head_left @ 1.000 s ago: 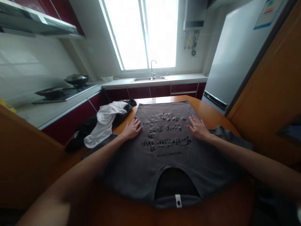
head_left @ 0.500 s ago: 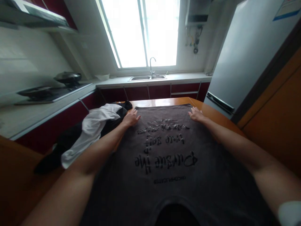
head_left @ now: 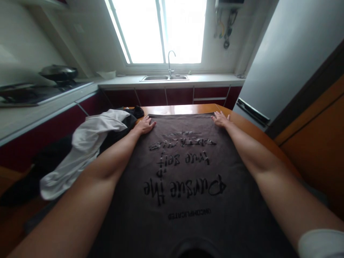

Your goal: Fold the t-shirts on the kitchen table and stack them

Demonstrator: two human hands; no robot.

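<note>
A dark grey T-shirt point(head_left: 185, 168) with black lettering lies spread on the table, its hem at the far side and its neckline nearest me. The lettering appears upside down from here. At the hem's far left corner, my left hand point(head_left: 146, 125) rests on the cloth with fingers stretched out. My right hand point(head_left: 221, 119) lies at the far right corner, palm down and fingers apart. Both arms reach forward along the shirt's sides. Left of my left arm is a heap of clothes, with a white garment point(head_left: 88, 139) on top of black ones point(head_left: 51, 157).
The orange wooden table point(head_left: 182, 109) shows beyond the hem. Behind it run a white counter, a sink point(head_left: 165, 77) and a window. A stove with a lidded wok point(head_left: 59, 72) stands left. To the right is a tall grey fridge point(head_left: 285, 61).
My view has tipped downward and come a little closer to the shirt. Both hands remain at the hem corners, fingers extended. The shirt looks flat in both frames.
</note>
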